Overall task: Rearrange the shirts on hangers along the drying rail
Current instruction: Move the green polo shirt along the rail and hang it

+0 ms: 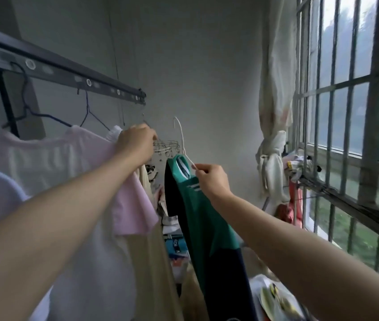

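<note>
Our right hand [211, 179] pinches the wire of a white hanger [181, 133] carrying the green and navy shirt [207, 228]. Its hook hangs free, below and past the end of the drying rail [68, 72]. Our left hand [135, 142] is curled beside a wire clip rack [166, 147], at the pink shirt [68, 154]; we cannot tell what it grips. Bare wall [207, 66] leaves open room rightward up to the tied curtain [274, 112] and window bars [346, 89].
</note>
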`<state>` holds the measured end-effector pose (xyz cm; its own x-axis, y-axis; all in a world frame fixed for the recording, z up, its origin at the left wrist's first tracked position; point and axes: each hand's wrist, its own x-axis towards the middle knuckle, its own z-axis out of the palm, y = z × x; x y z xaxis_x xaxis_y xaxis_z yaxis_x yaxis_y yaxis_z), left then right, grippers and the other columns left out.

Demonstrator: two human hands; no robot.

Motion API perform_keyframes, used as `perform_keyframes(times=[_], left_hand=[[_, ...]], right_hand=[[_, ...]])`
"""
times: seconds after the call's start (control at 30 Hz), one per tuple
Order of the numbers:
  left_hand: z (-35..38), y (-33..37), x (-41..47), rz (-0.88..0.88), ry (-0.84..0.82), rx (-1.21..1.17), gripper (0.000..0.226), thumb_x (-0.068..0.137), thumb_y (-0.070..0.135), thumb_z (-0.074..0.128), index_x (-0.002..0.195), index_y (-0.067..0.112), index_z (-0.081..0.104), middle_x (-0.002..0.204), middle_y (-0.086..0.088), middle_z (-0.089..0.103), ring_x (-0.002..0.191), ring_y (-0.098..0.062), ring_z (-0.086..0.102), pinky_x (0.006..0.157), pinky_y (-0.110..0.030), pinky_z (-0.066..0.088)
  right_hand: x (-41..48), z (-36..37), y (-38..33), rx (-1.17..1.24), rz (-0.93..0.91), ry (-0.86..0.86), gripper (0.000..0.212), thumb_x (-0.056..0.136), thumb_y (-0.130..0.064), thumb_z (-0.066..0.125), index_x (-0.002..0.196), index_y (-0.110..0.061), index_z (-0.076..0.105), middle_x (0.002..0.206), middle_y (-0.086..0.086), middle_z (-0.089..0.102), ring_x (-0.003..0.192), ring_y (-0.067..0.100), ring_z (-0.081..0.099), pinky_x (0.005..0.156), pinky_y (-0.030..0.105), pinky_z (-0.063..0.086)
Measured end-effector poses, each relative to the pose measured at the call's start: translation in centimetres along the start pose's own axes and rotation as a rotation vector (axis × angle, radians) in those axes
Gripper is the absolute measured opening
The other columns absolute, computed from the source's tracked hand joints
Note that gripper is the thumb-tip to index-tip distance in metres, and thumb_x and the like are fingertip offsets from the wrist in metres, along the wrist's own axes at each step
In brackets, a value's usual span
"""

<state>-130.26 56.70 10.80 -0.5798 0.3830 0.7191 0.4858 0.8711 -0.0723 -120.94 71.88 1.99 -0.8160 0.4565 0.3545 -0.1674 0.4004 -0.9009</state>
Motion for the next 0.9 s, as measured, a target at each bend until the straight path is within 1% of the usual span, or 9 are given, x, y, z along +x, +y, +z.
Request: perform_keyframes(times=[0.1,0.2,0.3,0.4,0.47,0.53,0.67,0.8,0.9], left_hand=[[1.4,-0.8,1.6,-0.022,0.048,0.1,0.029,0.088,0.011,0.048,0.107,0.021,0.067,0.12,-0.003,0.062,0.112,-0.028,0.054,0.092,-0.04,0.041],[2.6,-1.7,2.4,-0.087,0.062,0.207,0.025,0.088,0.014,0.046,0.103,0.018,0.066,0.112,-0.005,0.063,0.106,-0.029,0.057,0.091,-0.042,0.04],[3.7,-2.8,3.5,-0.162,0.03,0.306,0.024,0.087,0.013,0.045,0.101,0.016,0.065,0.109,-0.007,0.063,0.101,-0.031,0.06,0.091,-0.04,0.039],[4.1,-4.2,5.7,-0.291,0.012,0.367,0.025,0.084,0.007,0.051,0.101,0.014,0.067,0.103,-0.009,0.067,0.097,-0.03,0.063,0.079,-0.034,0.04],[4.1,-5.5,7.6,-0.372,0.042,0.379,0.025,0.083,0.007,0.055,0.103,0.015,0.068,0.102,-0.01,0.069,0.097,-0.03,0.064,0.075,-0.032,0.04],[4.1,-7.5,9.5,-0.452,0.079,0.348,0.026,0.084,0.008,0.053,0.104,0.015,0.069,0.107,-0.011,0.068,0.103,-0.033,0.063,0.081,-0.035,0.045],[4.5,-11.9,11.5,-0.532,0.018,0.343,0.033,0.081,0.012,0.051,0.109,0.01,0.068,0.121,-0.015,0.056,0.109,-0.038,0.057,0.091,-0.042,0.05],[4.3,-14.6,12.7,-0.585,-0.015,0.335,0.035,0.081,0.008,0.054,0.115,0.009,0.065,0.129,-0.015,0.046,0.117,-0.035,0.052,0.099,-0.041,0.046],[4.1,-16.0,13.7,-0.607,0.024,0.295,0.037,0.079,0.004,0.057,0.116,0.006,0.063,0.128,-0.015,0.044,0.117,-0.033,0.049,0.1,-0.039,0.044]], right_hand=[[3.2,1.9,0.1,0.021,-0.002,0.006,0.036,0.092,-0.009,0.044,0.116,-0.021,0.068,0.068,-0.01,0.063,0.051,0.01,0.058,0.051,0.026,0.049],[5.9,3.8,0.0,0.05,-0.019,-0.026,0.035,0.092,-0.01,0.045,0.116,-0.021,0.068,0.083,-0.002,0.069,0.058,0.014,0.061,0.051,0.027,0.048],[9.5,6.1,-0.2,0.094,-0.039,-0.069,0.034,0.092,-0.01,0.045,0.117,-0.019,0.068,0.073,-0.007,0.062,0.053,0.008,0.057,0.043,0.016,0.041],[13.0,8.1,-1.0,0.119,-0.084,-0.119,0.033,0.093,-0.01,0.045,0.115,-0.018,0.069,0.07,-0.009,0.062,0.049,0.002,0.05,0.04,0.012,0.038],[15.3,9.3,-1.8,0.13,-0.12,-0.157,0.034,0.093,-0.01,0.044,0.114,-0.019,0.069,0.075,-0.006,0.067,0.049,0.003,0.049,0.043,0.016,0.038],[17.6,10.7,-2.7,0.15,-0.141,-0.205,0.033,0.094,-0.011,0.044,0.115,-0.018,0.068,0.075,-0.005,0.065,0.048,0.007,0.046,0.044,0.019,0.036],[21.0,13.2,-4.3,0.224,-0.18,-0.29,0.033,0.095,-0.008,0.043,0.118,-0.015,0.067,0.083,0.002,0.063,0.05,0.01,0.044,0.037,0.013,0.033],[24.0,16.0,-6.2,0.291,-0.198,-0.329,0.034,0.093,-0.005,0.043,0.116,-0.012,0.068,0.094,0.009,0.069,0.068,0.019,0.053,0.058,0.028,0.042],[25.9,17.9,-7.2,0.3,-0.218,-0.344,0.036,0.094,-0.004,0.041,0.117,-0.013,0.067,0.082,0.003,0.063,0.052,0.012,0.044,0.049,0.025,0.036]])
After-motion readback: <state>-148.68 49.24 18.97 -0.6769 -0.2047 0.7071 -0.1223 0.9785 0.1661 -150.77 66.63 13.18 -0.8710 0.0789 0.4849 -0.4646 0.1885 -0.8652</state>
